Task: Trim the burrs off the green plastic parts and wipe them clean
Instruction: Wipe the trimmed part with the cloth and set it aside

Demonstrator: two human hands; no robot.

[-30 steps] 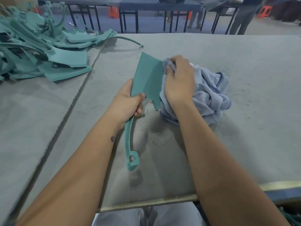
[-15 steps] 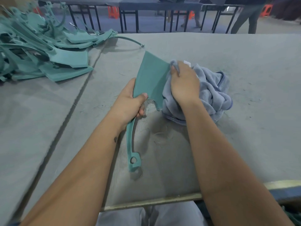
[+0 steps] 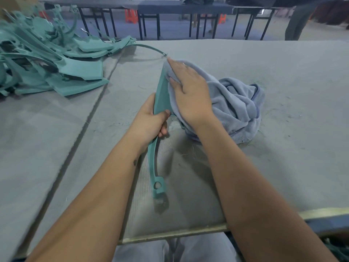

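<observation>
left hand (image 3: 149, 123) grips green part (image 3: 161, 95); right hand (image 3: 188, 93) fingers flat, pressing cloth (image 3: 236, 103)

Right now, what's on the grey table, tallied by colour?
Green, part held upright in the left hand: green plastic part: 1
Green, pile of parts at far left: 1 heap, pieces too tangled to count
Blue-grey, under the right hand: cloth: 1
Total: 3 items, counting the heap as one

Teal-green plastic part (image 3: 162, 95) and heaped parts (image 3: 56, 59), pale lavender-blue cloth (image 3: 236, 103), plain grey worktop (image 3: 283, 157), orange stools (image 3: 131, 16).
</observation>
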